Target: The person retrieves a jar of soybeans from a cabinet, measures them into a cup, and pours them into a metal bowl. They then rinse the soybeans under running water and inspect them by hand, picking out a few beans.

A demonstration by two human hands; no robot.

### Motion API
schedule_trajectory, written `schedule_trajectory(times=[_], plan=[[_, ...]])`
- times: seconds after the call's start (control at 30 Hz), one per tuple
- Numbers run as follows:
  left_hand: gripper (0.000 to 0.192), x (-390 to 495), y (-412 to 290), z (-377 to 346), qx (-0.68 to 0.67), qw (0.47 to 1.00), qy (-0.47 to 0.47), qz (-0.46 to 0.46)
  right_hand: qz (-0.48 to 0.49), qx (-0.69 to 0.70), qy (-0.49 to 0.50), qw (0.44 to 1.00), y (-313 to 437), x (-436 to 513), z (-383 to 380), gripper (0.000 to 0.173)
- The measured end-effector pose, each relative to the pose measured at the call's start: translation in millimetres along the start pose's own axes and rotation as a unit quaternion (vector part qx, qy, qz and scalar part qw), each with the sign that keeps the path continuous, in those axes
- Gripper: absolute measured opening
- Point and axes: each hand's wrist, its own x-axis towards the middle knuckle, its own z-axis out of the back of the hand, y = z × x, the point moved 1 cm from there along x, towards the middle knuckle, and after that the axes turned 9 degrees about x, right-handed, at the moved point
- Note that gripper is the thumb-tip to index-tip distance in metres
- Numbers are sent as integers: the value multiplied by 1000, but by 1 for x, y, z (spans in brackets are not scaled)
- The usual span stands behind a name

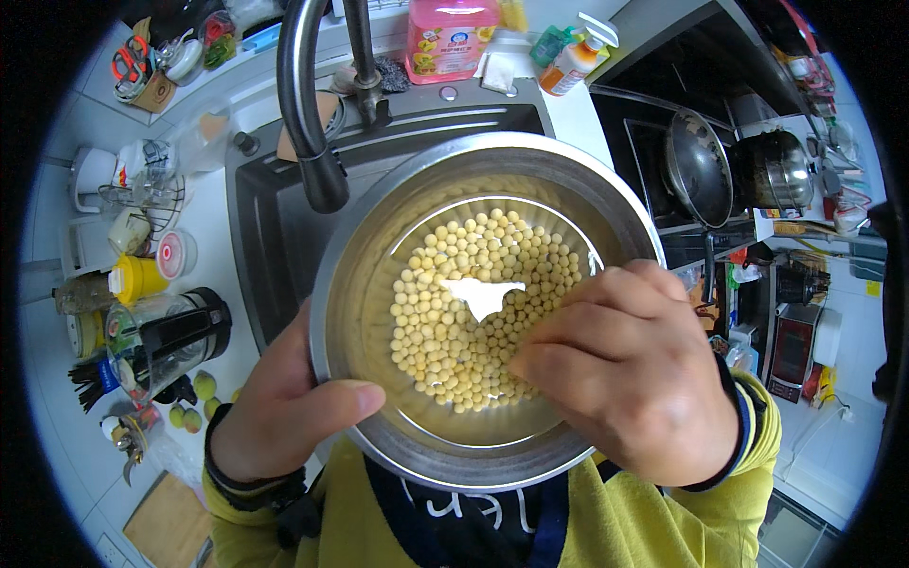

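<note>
A round stainless steel bowl [348, 284] is held close in front of me, over the near side of the sink. Pale yellow soybeans [440, 341] lie at its bottom under water, and a bright white reflection covers their middle. My left hand [284, 405] grips the bowl's left rim, with the thumb over the edge and the fingers hidden underneath. My right hand [632, 369] reaches over the right rim into the bowl. Its fingers are curled down at the beans, and whether they hold any is hidden.
A dark faucet [305, 106] arches over the grey sink [259, 227] behind the bowl. Pink detergent [451, 42] and a pump bottle [572, 64] stand at the back. A blender jug [170, 341] and green fruit [192, 419] lie left. A wok [699, 170] rests on the stove right.
</note>
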Motion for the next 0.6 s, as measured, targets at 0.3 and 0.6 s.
schedule_trajectory(times=[0.3,0.6], plan=[[78,-2,5,1,-19,1000,1,-2,-30,6,-17,999,-3,13,-8,26],[79,-3,6,1,-5,1000,-1,-6,-9,4,81,997,2,18,-22,28]])
